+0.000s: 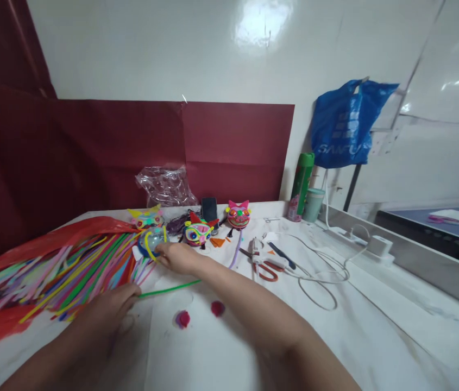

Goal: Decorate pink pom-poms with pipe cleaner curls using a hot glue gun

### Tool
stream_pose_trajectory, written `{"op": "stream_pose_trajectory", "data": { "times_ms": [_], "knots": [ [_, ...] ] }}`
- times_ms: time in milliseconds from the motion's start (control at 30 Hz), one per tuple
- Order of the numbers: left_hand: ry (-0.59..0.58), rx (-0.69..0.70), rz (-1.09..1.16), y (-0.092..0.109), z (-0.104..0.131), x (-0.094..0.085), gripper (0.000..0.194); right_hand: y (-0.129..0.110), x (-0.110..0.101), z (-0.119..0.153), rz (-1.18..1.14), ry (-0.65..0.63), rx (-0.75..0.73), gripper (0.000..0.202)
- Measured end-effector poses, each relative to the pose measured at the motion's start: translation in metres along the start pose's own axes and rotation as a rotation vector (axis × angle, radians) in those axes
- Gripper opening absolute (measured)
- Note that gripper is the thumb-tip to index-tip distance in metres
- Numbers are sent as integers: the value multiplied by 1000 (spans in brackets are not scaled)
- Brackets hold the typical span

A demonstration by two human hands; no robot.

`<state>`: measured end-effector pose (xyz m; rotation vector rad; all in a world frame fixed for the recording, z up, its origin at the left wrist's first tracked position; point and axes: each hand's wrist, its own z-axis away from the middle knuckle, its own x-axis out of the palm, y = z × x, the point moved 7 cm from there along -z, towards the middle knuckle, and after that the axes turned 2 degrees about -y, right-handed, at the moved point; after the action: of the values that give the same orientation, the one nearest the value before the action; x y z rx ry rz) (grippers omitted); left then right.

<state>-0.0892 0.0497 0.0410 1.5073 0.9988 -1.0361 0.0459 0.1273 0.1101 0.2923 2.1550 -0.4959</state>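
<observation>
Dozens of coloured pipe cleaners [70,271] are lying fanned across the white table [376,326]. Her left hand [109,309] is pinching a green pipe cleaner [170,288]; her right hand [178,256] is gripping a blue-and-yellow ball [151,241] beside them.

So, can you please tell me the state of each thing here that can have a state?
left hand: fingertips pinching the green stick's end
right hand: closed on a yellow stick
green stick: flat on the table
yellow stick: bent into a curve
stick pile: fanned out on red plastic
scissors: lying flat, blades shut
blue bag: hanging
green can: upright
cup: upright
phone: screen dark
</observation>
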Motion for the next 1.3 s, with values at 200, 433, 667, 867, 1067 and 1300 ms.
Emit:
{"op": "stream_pose_trajectory", "data": {
  "times_ms": [200,433,667,867,1067,1300],
  "knots": [
    [289,-237,64,-53,40,-20,23,-6,31,37,-2,-120,-79,11],
    [191,-127,158,-35,32,-14,27,1,-1,107,4,147,-83,20],
    [152,-148,239,-9,28,-3,30,4,4,136,4,-4,-4,22],
    [-80,-150,225,4,13,20,21,18,23,144,-191,-49,129,22],
    [83,-214,160,10,7,9,26,20,28,149,-174,-67,156,18],
    [-44,-132,382,1,25,11,23,2,-7,147,-52,224,-17,26]
  ]
}}
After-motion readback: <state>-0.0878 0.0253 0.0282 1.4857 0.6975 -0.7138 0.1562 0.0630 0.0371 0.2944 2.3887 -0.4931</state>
